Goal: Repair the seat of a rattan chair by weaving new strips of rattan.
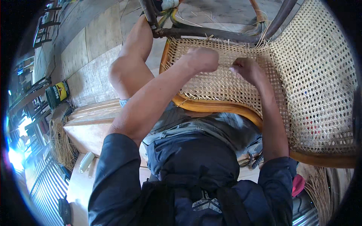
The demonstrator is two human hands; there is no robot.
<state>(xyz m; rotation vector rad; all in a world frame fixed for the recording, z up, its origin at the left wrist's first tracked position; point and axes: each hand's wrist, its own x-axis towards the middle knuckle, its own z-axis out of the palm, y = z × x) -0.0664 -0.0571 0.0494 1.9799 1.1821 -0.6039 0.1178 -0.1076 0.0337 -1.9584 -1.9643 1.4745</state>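
A woven cane chair seat (211,88) with an orange-brown wooden rim lies in front of me, and loose strand ends stick up along its edges. Over the weave my left hand (203,59) is closed in a fist, knuckles up. To its right my right hand (247,71) is closed in a pinch. A short stretch of thin cane strand (224,65) spans the gap between the two hands. The fingertips of the left hand are hidden behind the fist. At the right rises the cane backrest (316,83) with its open holes.
Dark frame bars (211,34) cross beyond the seat. My bare leg (132,64) is left of the chair. Farther left stand a dark green bucket (56,94), a bundle of cane strands (62,143) and a pale bottle (86,162). Another strand bundle (320,192) is at lower right.
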